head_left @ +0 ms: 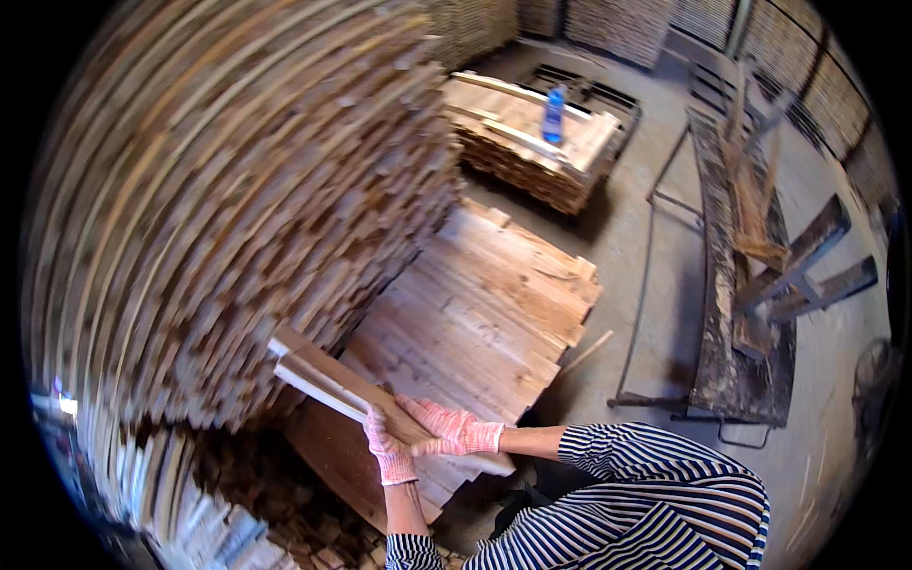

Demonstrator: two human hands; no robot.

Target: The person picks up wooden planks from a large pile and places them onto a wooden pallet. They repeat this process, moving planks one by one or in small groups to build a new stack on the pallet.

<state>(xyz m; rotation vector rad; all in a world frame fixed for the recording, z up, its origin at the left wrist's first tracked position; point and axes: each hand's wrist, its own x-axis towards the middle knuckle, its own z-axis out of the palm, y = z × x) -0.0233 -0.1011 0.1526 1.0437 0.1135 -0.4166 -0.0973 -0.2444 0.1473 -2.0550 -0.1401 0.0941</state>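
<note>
Holding two boards (328,373) (apparently two, far ends slightly parted) with pink-gloved left hand (387,446) and right hand (456,430) closed around them, above the near left of one low stack (475,294). Looks like handling boards at the stack; probably calls next for keeping both aligned and level. Beyond, counting one tall stack (256,199) left, one blue bottle (553,119) on one far pile (532,182), and one dark tabletop (736,394) right.

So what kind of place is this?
Probably a wood workshop or lumber store: a tall stack of boards, a lower pile of planks beside it, and a long dark bench.
</note>
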